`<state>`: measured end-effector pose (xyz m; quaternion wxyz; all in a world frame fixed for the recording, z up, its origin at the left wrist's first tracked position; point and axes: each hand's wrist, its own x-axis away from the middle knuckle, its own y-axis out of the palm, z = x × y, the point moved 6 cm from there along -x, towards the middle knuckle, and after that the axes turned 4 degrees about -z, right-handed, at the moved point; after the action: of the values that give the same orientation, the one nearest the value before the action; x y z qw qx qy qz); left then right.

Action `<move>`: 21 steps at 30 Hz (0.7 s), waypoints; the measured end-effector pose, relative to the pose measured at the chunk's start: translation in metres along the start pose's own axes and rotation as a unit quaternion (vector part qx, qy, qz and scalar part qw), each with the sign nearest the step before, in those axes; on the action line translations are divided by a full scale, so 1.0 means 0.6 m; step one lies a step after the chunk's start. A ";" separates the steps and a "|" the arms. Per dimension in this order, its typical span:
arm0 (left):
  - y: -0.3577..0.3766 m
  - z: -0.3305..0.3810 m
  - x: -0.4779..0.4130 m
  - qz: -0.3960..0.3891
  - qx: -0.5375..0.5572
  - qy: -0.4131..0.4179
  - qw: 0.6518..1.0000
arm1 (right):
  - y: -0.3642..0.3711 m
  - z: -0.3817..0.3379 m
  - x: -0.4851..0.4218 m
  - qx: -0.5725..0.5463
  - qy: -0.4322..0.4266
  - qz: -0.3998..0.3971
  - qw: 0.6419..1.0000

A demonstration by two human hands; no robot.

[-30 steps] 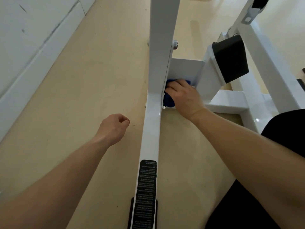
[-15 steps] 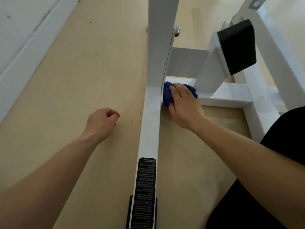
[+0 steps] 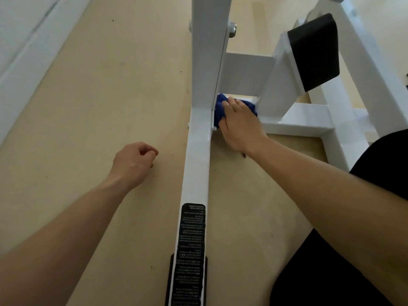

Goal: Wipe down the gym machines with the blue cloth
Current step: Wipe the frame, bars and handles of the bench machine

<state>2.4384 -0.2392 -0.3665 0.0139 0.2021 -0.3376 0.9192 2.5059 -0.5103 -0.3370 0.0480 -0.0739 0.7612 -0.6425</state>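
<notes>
Blue cloth (image 3: 220,108) sat bunched in the right hand's (image 3: 240,127) grip, wedged where the white upright (image 3: 207,62) met the base crossbar (image 3: 309,120), and could have snagged on the small bolt (image 3: 214,128) there; the left hand (image 3: 132,164) hung fisted, empty.

The right hand (image 3: 240,127) covers most of the blue cloth (image 3: 219,111); the black label (image 3: 191,250) is illegible.

the floor (image 3: 106,111) is smooth pale tan, flecked with small dark specks. along the left runs a white wall (image 3: 11,18) with a white skirting board (image 3: 28,67). the light is soft and even.
</notes>
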 end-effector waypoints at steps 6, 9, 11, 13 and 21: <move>0.004 0.024 0.011 -0.008 -0.029 0.015 0.999 | 0.008 -0.005 0.033 -0.005 0.009 0.014 1.000; 0.000 0.028 0.010 -0.002 -0.024 0.012 1.000 | 0.003 0.008 0.032 0.011 -0.026 0.002 1.000; 0.006 0.028 0.015 -0.008 -0.034 0.010 0.999 | -0.007 0.006 0.012 -0.006 -0.023 0.013 1.000; 0.013 0.034 0.020 -0.015 -0.044 0.012 0.999 | -0.009 0.001 0.009 -0.030 -0.009 0.007 0.999; 0.008 0.141 0.056 0.051 -0.071 0.118 0.989 | -0.022 0.091 0.159 -0.006 0.049 0.087 0.995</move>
<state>2.4376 -0.2992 -0.2983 0.0216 0.0730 -0.4080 0.9098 2.4217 -0.5821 -0.3310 0.0657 0.0242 0.7699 -0.6343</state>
